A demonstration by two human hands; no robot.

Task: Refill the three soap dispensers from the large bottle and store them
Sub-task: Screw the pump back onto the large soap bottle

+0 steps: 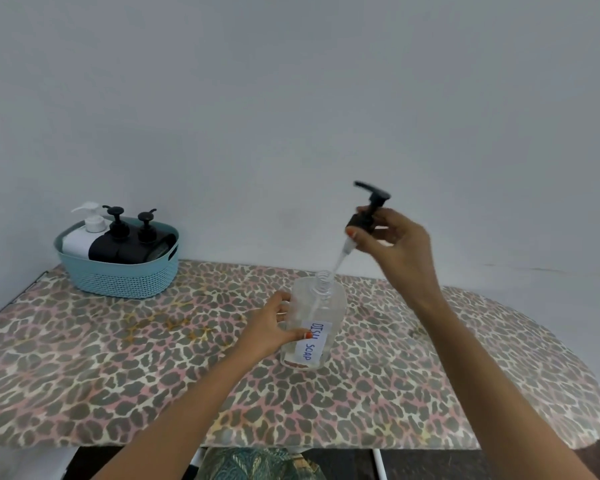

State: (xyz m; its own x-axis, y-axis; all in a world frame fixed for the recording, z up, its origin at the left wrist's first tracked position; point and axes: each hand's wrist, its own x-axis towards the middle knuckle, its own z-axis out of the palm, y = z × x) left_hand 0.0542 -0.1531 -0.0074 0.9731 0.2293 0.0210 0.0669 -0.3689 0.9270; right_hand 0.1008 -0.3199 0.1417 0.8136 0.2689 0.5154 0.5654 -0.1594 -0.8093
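A clear plastic bottle (321,317) with a white label reading "DISH SOAP" stands mid-table, its threaded neck uncovered. My left hand (269,329) grips its left side. My right hand (392,237) holds a black pump head (368,211) raised above the bottle; its clear tube slants down into the neck. At the back left, a light blue basket (118,277) holds a white dispenser (84,237) with a white pump and two black dispensers (110,245) (142,247) with black pumps.
The table (118,358) wears a leopard-print cover and curves round at its right end. A plain grey wall rises directly behind it. Patterned green fabric (257,462) shows below the near edge.
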